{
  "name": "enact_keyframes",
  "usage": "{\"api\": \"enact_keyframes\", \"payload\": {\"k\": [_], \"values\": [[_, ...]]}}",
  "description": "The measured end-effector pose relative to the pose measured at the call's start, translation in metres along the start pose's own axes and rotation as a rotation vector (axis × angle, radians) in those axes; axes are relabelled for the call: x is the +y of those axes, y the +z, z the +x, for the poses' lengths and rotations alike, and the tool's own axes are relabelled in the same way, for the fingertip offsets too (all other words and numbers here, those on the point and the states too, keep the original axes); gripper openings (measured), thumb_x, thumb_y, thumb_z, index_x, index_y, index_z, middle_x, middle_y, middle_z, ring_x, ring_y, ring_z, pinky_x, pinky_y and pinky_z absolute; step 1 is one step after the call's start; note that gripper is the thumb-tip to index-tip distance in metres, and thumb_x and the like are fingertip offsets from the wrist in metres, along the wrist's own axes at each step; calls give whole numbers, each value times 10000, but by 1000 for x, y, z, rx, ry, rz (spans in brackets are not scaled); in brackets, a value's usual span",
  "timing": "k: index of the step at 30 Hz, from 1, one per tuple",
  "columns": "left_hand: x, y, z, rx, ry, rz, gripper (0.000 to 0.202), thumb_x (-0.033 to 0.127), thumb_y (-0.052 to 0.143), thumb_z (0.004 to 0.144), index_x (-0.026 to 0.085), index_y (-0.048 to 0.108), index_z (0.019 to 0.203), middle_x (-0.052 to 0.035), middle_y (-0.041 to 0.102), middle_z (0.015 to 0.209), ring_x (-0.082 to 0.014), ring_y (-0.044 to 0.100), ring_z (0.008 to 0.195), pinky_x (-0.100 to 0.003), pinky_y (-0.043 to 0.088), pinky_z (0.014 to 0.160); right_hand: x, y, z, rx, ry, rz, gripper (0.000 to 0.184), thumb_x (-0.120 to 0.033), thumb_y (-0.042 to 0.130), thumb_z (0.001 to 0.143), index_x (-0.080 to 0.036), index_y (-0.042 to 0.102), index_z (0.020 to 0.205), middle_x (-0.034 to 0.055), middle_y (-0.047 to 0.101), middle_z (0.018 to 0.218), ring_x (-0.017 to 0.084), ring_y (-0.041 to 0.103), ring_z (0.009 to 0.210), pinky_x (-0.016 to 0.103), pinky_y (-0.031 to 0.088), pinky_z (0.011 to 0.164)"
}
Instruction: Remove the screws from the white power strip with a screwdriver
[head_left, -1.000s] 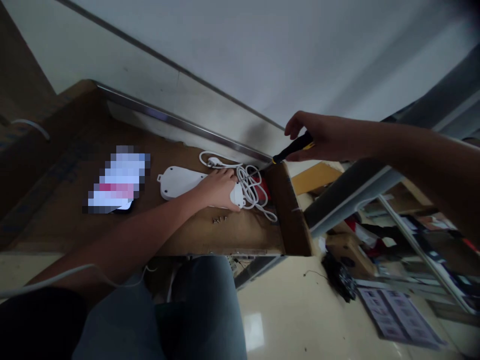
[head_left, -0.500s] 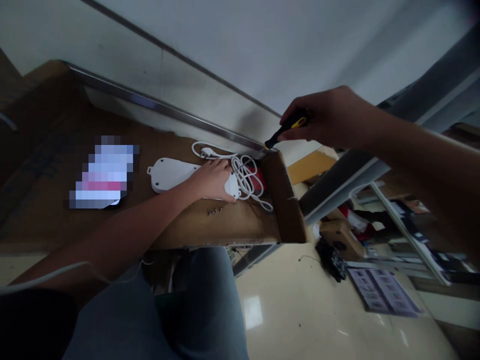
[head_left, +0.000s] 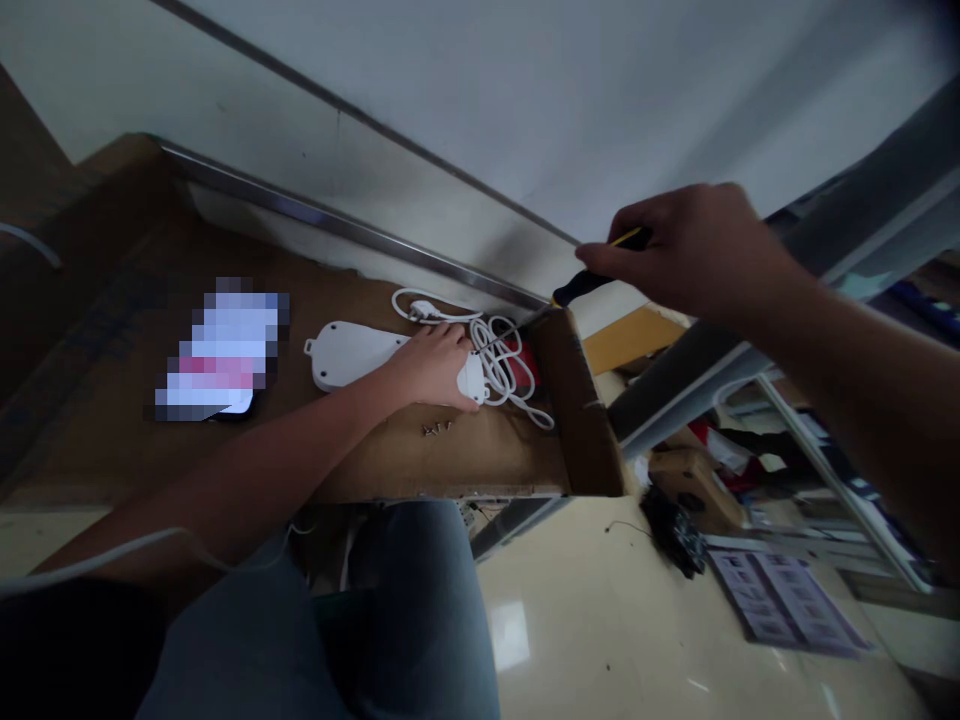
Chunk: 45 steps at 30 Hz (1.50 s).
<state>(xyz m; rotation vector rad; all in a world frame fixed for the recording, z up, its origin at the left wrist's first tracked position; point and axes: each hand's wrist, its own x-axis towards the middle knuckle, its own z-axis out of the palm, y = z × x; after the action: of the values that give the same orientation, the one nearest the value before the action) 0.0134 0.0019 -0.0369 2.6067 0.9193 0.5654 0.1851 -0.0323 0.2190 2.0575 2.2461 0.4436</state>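
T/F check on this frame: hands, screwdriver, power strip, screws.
1. The right hand holds a black-and-yellow screwdriver. True.
2. The left hand hovers clear of the white power strip. False: it rests on the strip.
3. Loose screws lie on the cardboard beside the strip. True.
4. The screwdriver is seated in a screw. False: it is held in the air, away from the strip.
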Motion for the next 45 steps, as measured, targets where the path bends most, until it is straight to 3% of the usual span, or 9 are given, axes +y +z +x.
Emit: {"api": "enact_keyframes", "payload": {"k": [2, 5, 11, 22, 27, 33, 45], "values": [[1, 0, 0, -10, -3, 3, 957, 702, 847, 652, 209, 649, 1448, -173, 653, 1393, -442, 551, 1353, -562, 436, 1193, 1, -6, -11, 39, 25, 43, 313, -472, 666, 874, -177, 661, 771, 40, 501, 568, 130, 427, 626, 352, 348, 713], [3, -3, 1, -44, -29, 21, 929, 693, 845, 653, 175, 670, 1403, -196, 629, 1432, -447, 544, 1360, -566, 436, 1196, 1, -9, -28, -18, 63, 66, 325, -494, 658, 845, -182, 651, 754, 27, 483, 539, 119, 418, 585, 348, 348, 705], [6, -7, 0, -71, -50, 15, 890, 662, 846, 660, 163, 675, 1378, -203, 618, 1458, -447, 542, 1371, -562, 425, 1200, 1, 1, -49, -40, 19, 108, 444, -635, 581, 796, -199, 637, 737, 13, 500, 533, 104, 399, 520, 342, 356, 688], [2, -2, 0, -21, -15, 55, 886, 710, 823, 662, 179, 684, 1358, -186, 658, 1393, -442, 561, 1338, -550, 460, 1160, 11, 3, -49, -29, -31, 113, 446, -631, 610, 813, -195, 652, 724, -18, 473, 474, 82, 376, 469, 320, 337, 631], [3, -3, 0, -45, -24, 57, 895, 696, 807, 685, 148, 676, 1381, -204, 640, 1416, -437, 559, 1357, -548, 460, 1167, 9, 2, -49, -12, -21, 70, 354, -513, 687, 846, -174, 675, 748, -55, 394, 446, 45, 298, 480, 293, 312, 635], [4, -5, 1, -36, -15, 62, 882, 707, 796, 690, 163, 690, 1376, -208, 650, 1416, -438, 559, 1346, -548, 480, 1142, -3, 0, -48, -43, 62, -20, 281, -425, 745, 882, -162, 699, 795, -54, 408, 481, 45, 315, 526, 287, 350, 674], [4, -5, 1, -56, -30, 57, 898, 692, 805, 698, 150, 675, 1403, -206, 640, 1435, -432, 550, 1368, -544, 441, 1176, 3, 3, -49, -84, 78, -69, 321, -471, 702, 918, -157, 725, 856, -30, 446, 514, 65, 368, 561, 299, 353, 697]]}}
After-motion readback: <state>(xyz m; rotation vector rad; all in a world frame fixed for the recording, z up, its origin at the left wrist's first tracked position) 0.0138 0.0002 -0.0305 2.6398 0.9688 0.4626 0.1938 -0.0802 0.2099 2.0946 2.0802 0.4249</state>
